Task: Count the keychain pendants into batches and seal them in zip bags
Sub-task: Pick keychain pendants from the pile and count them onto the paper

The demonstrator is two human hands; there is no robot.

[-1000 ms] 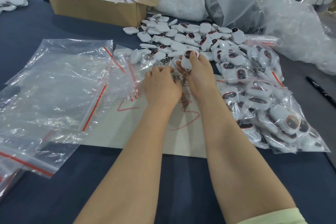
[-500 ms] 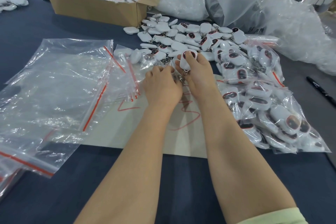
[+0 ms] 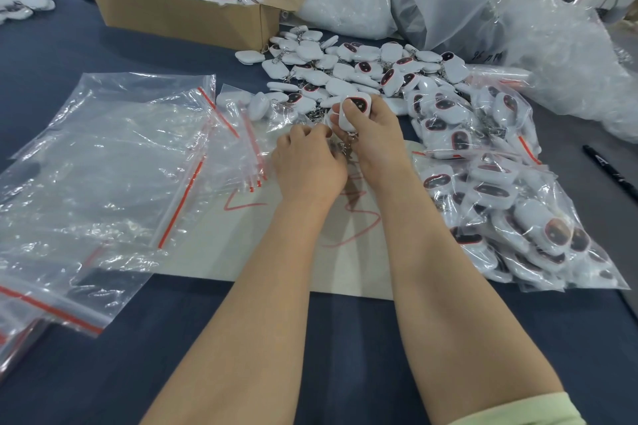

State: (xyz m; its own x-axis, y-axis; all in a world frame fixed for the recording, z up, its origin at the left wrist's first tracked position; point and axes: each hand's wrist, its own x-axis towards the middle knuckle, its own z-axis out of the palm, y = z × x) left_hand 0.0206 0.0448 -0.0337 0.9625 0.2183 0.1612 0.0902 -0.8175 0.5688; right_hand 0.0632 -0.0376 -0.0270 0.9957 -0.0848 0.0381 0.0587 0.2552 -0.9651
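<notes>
A loose heap of white keychain pendants with dark red-rimmed faces lies at the centre back. My right hand holds a bunch of pendants upright, thumb on the top one's dark face, metal clasps dangling below. Touching it on the left, my left hand is curled with its fingers closed at those clasps; what it grips is hidden. Empty zip bags with red seal lines lie to the left. Filled zip bags of pendants are piled on the right.
A cardboard box of pendants with a red sign stands at the back left. Large plastic bags fill the back right. A black marker lies at the right edge. A pale sheet with red scribbles lies under my hands on the blue table.
Both hands stay together in the same spot. My right thumb has shifted slightly on the top pendant. Nothing else has moved.
</notes>
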